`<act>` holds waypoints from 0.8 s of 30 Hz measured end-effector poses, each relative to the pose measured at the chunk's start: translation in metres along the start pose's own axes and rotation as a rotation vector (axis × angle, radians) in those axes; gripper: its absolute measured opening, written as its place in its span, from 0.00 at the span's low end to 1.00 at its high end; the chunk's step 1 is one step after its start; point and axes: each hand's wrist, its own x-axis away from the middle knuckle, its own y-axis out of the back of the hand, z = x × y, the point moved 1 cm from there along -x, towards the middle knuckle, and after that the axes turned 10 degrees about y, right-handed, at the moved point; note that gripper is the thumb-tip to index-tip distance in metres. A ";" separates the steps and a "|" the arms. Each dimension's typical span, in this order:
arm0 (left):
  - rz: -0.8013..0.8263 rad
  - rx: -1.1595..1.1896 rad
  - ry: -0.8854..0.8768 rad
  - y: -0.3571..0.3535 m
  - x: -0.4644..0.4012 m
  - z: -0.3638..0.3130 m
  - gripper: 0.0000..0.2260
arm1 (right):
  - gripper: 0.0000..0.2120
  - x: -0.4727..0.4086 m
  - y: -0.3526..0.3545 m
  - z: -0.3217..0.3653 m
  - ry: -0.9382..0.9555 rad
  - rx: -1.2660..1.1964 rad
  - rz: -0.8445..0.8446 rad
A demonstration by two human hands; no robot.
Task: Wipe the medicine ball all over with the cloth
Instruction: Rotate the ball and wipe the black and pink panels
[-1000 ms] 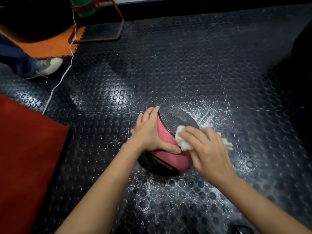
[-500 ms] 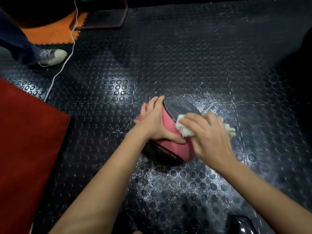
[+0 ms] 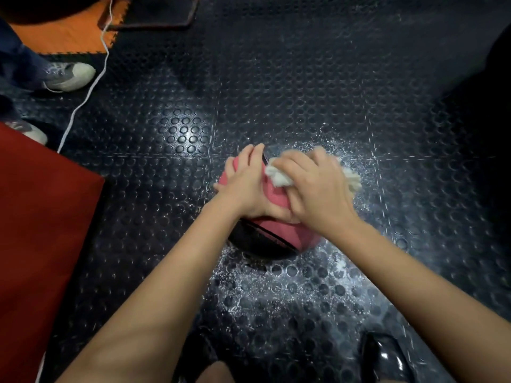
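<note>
Since a second ago the right hand has slid the cloth further up over the top of the medicine ball; its fingers are curled over the bunched cloth. The left hand lies on the ball's left side, fingers nearly straight, steadying it. The ball sits on the floor. It could roll away if the left hand eases, and the underside may stay unwiped. White powder covers the studded black rubber floor; a red mat lies at left, and a shoe and a white cable beyond.
</note>
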 end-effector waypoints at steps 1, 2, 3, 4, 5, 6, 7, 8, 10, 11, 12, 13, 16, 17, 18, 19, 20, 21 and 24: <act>-0.023 -0.017 -0.014 -0.002 -0.001 0.003 0.76 | 0.11 -0.012 -0.003 0.001 0.020 0.015 0.014; -0.040 -0.016 -0.018 -0.003 -0.003 0.008 0.77 | 0.11 -0.017 -0.005 0.002 0.032 0.013 0.016; -0.046 0.006 -0.009 -0.002 -0.003 0.012 0.76 | 0.11 -0.015 -0.006 0.004 0.043 -0.007 0.006; -0.039 0.039 0.007 0.000 -0.002 0.016 0.74 | 0.12 -0.005 -0.005 0.006 0.053 -0.037 -0.004; -0.028 0.068 0.018 0.002 0.002 0.018 0.72 | 0.13 0.009 -0.003 0.008 0.058 -0.066 -0.021; -0.018 0.086 0.019 0.004 0.007 0.019 0.71 | 0.13 0.024 -0.001 0.010 0.054 -0.091 -0.042; -0.013 0.103 0.019 0.005 0.010 0.018 0.71 | 0.13 0.037 0.002 0.010 0.045 -0.111 -0.058; -0.009 0.118 0.018 0.005 0.013 0.018 0.71 | 0.13 0.047 0.003 0.010 0.032 -0.129 -0.062; 0.000 0.133 0.001 0.002 0.019 0.018 0.70 | 0.12 0.058 0.003 0.010 0.020 -0.138 -0.053; -0.001 0.127 -0.017 -0.002 0.022 0.019 0.68 | 0.13 0.061 0.001 0.010 0.019 -0.131 -0.040; -0.008 0.113 -0.038 -0.005 0.025 0.020 0.66 | 0.13 0.063 -0.001 0.009 0.008 -0.124 -0.025; -0.019 0.097 -0.055 -0.007 0.028 0.021 0.64 | 0.14 0.061 -0.001 0.005 -0.032 -0.128 -0.030; -0.037 0.034 -0.036 -0.009 0.033 0.010 0.62 | 0.14 0.038 -0.001 -0.011 -0.392 -0.226 -0.080; -0.043 0.024 -0.021 -0.011 0.033 0.005 0.62 | 0.14 0.033 -0.002 -0.016 -0.496 -0.225 -0.087; -0.052 0.027 -0.005 -0.012 0.032 -0.001 0.62 | 0.14 0.029 -0.003 -0.017 -0.540 -0.206 -0.092; -0.060 0.037 0.011 -0.013 0.031 -0.005 0.63 | 0.14 0.026 -0.002 -0.011 -0.520 -0.172 -0.097; -0.068 0.047 0.026 -0.015 0.029 -0.008 0.63 | 0.14 0.026 -0.002 -0.004 -0.454 -0.138 -0.089; -0.077 0.054 0.041 -0.016 0.029 -0.010 0.63 | 0.14 0.029 -0.001 0.003 -0.373 -0.105 -0.061; -0.094 0.052 0.069 -0.020 0.034 -0.010 0.63 | 0.15 0.035 0.001 -0.010 -0.242 -0.071 0.016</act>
